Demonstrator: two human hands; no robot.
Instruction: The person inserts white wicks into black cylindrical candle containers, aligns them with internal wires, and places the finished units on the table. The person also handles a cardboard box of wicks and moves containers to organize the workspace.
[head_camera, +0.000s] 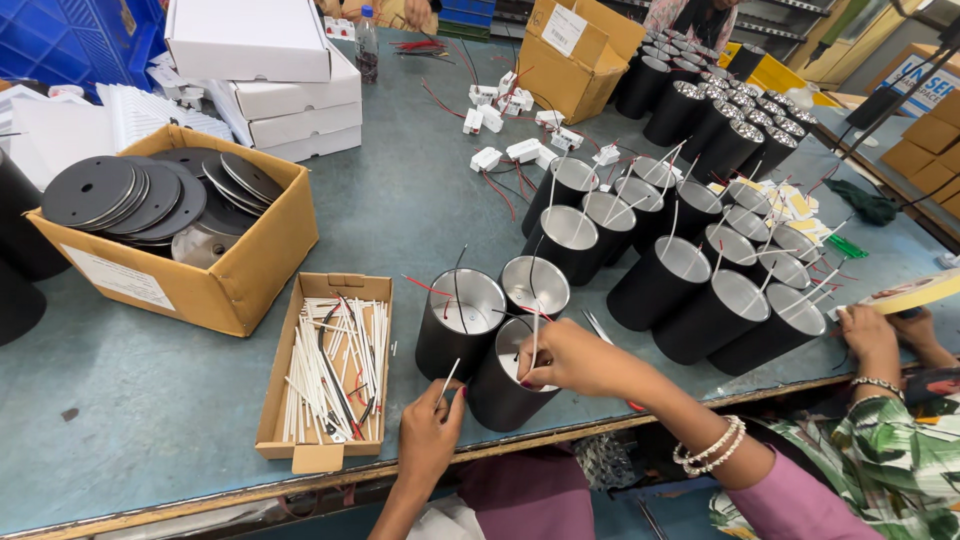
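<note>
My left hand pinches a thin white sleeve tube beside a black cylindrical housing at the table's front edge. My right hand reaches over that housing's open top and pinches another white tube with red and black wires standing in it. Two more black cylinders with silver insides stand just behind, touching it, each with wires poking out.
A shallow cardboard tray of white tubes lies left of my hands. A box of black discs sits further left. Several black cylinders crowd the right side. Another person's hand rests at the right edge. White boxes stand behind.
</note>
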